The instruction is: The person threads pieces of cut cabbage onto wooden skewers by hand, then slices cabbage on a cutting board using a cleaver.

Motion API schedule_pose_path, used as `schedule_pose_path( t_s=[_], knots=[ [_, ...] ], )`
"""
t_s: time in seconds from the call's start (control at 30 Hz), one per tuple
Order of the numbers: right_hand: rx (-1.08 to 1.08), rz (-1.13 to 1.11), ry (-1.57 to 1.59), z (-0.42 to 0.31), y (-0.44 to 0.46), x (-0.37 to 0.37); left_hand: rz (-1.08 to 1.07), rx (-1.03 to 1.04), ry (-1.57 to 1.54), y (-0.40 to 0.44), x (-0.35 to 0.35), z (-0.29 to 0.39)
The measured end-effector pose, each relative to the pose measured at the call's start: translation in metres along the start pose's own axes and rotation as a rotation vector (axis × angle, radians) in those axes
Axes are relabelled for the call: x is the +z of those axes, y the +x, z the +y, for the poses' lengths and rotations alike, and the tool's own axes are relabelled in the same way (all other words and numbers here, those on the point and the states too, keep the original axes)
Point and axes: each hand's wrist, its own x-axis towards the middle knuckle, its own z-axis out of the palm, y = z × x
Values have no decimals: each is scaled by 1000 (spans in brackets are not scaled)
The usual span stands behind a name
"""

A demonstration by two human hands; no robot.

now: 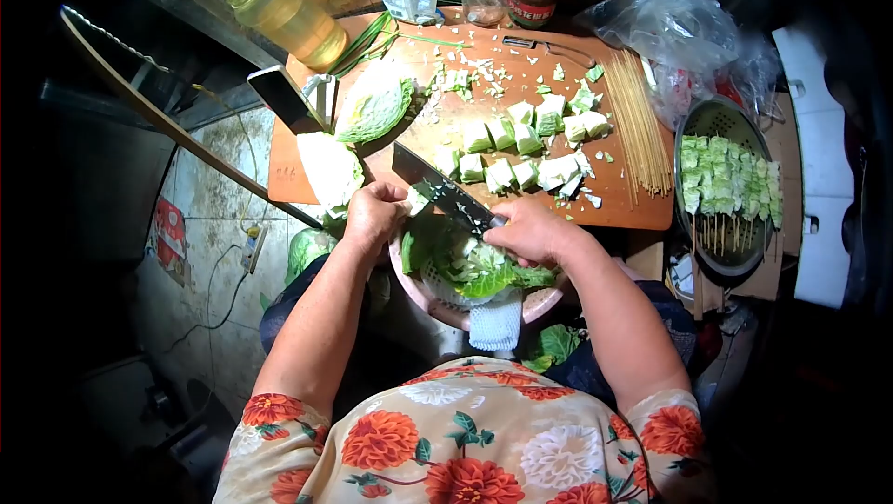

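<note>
My right hand [532, 231] is closed round the handle of a dark-bladed cleaver [437, 190], its blade slanting up and left over the board's near edge. My left hand [376, 215] has its fingers curled on a small pale piece of cabbage [418, 201] beside the blade. Below both hands is a pink basin [437, 311] with cabbage leaves and scraps [484, 267] in it. On the wooden cutting board [419, 155] stand rows of cut cabbage chunks [527, 139]. Larger cabbage leaves [375, 102] lie on its left side.
Bamboo skewers [637, 123] lie on the board's right. Beyond them, a colander [733, 258] holds skewered cabbage [730, 179]. A jar of yellow liquid [298, 20], a phone [282, 98] and a peeler [549, 46] sit around the board. A plastic bag [665, 25] is at the back right.
</note>
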Motion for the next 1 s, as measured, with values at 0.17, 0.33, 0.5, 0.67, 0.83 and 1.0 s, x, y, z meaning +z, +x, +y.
schedule_pose_path(
  t_s=[0.17,0.33,0.5,0.67,0.83,1.0],
  knots=[
    [102,-94,95,2,7,-9,-22,3,-8,0,-1,-2],
    [124,-121,72,13,20,-7,-31,26,19,0,-2,-1],
    [60,-41,-21,17,21,9,-46,64,-16,4,-3,-11],
    [-18,23,-124,26,18,21,-40,128,4,-4,2,-10],
    [-124,200,-352,22,3,34,-56,128,104,0,0,-15],
    [-122,256,-460,7,-5,42,-85,156,85,6,-4,-28]
  ],
)
